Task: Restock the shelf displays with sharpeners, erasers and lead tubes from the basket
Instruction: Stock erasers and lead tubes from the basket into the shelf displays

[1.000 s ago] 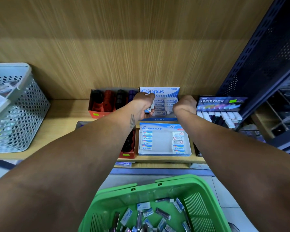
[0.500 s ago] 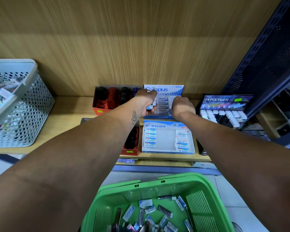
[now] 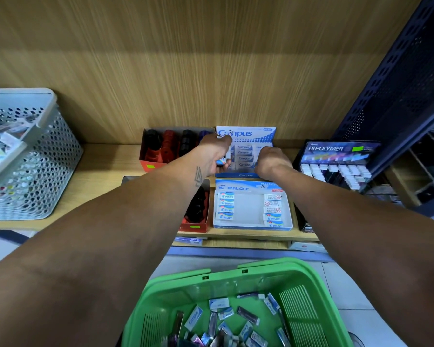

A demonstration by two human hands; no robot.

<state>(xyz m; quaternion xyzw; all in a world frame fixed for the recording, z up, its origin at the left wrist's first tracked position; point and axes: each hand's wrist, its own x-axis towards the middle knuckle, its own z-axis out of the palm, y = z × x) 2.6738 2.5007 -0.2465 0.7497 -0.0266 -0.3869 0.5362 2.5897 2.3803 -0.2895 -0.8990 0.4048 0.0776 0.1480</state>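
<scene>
A small blue and white eraser (image 3: 221, 161) sits in the curled fingers of the left hand (image 3: 214, 156), just at the left edge of the Campus display box (image 3: 246, 136); its long axis cannot be made out, since the fingers hide most of it. The right hand (image 3: 269, 162) hangs knuckles-up over the box's right rows, its fingers hidden, so its grip cannot be told. Below, the green basket (image 3: 318, 291) holds loose erasers, cut off by the frame.

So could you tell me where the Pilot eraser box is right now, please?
The Pilot box sits on the shelf right of centre in the head view, just in front of the Campus box and right of a red box.
</scene>
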